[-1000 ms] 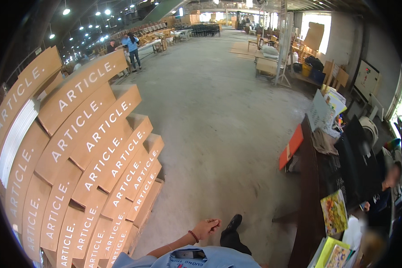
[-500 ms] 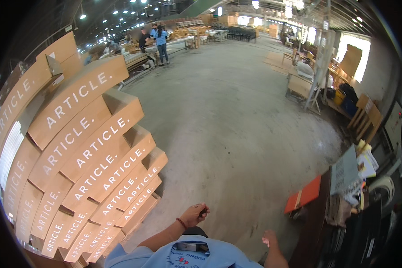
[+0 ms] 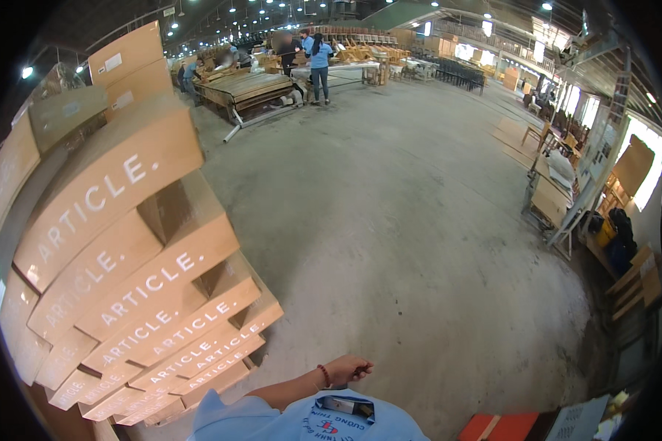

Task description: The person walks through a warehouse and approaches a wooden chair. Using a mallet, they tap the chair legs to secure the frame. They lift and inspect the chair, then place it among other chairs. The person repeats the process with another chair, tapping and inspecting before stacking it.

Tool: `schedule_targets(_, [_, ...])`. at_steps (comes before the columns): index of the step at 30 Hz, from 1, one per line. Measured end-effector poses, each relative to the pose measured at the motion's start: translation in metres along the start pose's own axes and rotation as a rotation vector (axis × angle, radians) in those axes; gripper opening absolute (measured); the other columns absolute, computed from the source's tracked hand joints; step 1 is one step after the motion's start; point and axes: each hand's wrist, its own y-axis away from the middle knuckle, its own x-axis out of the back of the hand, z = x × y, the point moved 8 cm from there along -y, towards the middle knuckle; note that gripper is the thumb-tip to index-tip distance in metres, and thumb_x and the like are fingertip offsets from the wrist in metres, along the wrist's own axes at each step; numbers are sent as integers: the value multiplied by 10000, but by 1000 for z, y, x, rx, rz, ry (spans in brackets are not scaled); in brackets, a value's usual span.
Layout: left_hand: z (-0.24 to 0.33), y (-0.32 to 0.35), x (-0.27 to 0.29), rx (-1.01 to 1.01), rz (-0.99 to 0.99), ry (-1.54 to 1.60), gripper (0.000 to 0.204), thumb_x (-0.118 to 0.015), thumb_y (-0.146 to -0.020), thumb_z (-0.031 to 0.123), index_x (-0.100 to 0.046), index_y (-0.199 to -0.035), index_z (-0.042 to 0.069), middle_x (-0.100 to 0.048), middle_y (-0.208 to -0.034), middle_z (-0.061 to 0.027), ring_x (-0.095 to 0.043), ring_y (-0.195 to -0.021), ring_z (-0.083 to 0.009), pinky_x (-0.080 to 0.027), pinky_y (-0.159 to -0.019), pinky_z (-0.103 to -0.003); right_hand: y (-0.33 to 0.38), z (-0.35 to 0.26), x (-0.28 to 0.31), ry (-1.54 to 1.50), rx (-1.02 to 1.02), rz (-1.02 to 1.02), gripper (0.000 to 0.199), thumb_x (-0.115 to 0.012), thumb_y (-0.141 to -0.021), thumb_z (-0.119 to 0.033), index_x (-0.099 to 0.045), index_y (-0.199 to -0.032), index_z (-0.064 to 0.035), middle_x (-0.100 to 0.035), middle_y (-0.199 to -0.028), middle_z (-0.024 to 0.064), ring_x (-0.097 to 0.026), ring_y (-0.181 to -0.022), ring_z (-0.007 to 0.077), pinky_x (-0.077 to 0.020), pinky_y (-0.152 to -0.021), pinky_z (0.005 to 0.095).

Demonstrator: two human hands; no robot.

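My left hand (image 3: 349,370) is held out in front of my body, its fingers curled closed. A small dark thing seems to show between the fingers, too small to make out. On that wrist is a dark red bead bracelet (image 3: 324,375). Nearest to this hand, on the left, rises a tall stack of brown cardboard boxes (image 3: 154,294) with white lettering, some jutting out past others. My right hand is out of the picture.
A red folder (image 3: 485,427) and a grey board (image 3: 577,420) lie at the lower right. Concrete floor (image 3: 390,220) stretches ahead. Beyond the stack, people in blue shirts (image 3: 320,59) stand by a low wooden platform (image 3: 254,88). A metal frame (image 3: 592,140) stands at the right.
The view has shifted forward and turned left, so the box stack looms closer. My left hand has moved right and lower in the picture. My right hand has gone out of view.
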Motion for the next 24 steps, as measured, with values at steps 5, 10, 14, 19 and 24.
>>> schedule_targets(5, [128,-100,-9,-39,-37,-83,219,-503,-980,229,-591,-1064,47,-620,-907,-10,-525,-703,-68,-419,-570,-200,-37,-108,37,-126,-17,32,174,-492,-924,-169,-596,-1030,-78,-589,-868,62,-568,-721,221,-449,-583,366])
schedule_targets(10, [220,-210,-16,-71,-52,-19,169,-553,-964,207,-595,-1051,69,-617,-898,5,-518,-688,-56,-405,-551,-194,-118,-204,83,-124,-35,5,204,-496,-926,-181,-606,-1059,-73,-603,-917,73,-578,-774,223,-459,-630,374])
schedule_targets(14, [299,-280,-15,-96,10,14,152,-567,-958,188,-595,-1052,72,-614,-891,12,-510,-674,-49,-392,-535,-188,-193,-283,140,-45,-47,-18,228,-499,-927,-190,-614,-1082,-69,-615,-957,82,-586,-816,224,-467,-668,380])
schedule_targets(19, [429,-331,0,-224,145,81,173,-561,-965,205,-586,-1062,64,-583,-845,11,-497,-655,-53,-370,-516,-187,-306,-448,254,407,173,-28,258,-502,-929,-202,-624,-1110,-64,-630,-1006,93,-596,-868,226,-478,-716,388])
schedule_targets(24, [526,-392,42,-358,272,317,156,-530,-973,193,-568,-1018,48,-555,-752,1,-468,-571,-71,-338,-465,-209,-384,-743,352,-66,358,126,247,-494,-913,-112,-648,-1084,-22,-641,-945,105,-604,-798,196,-492,-669,325])
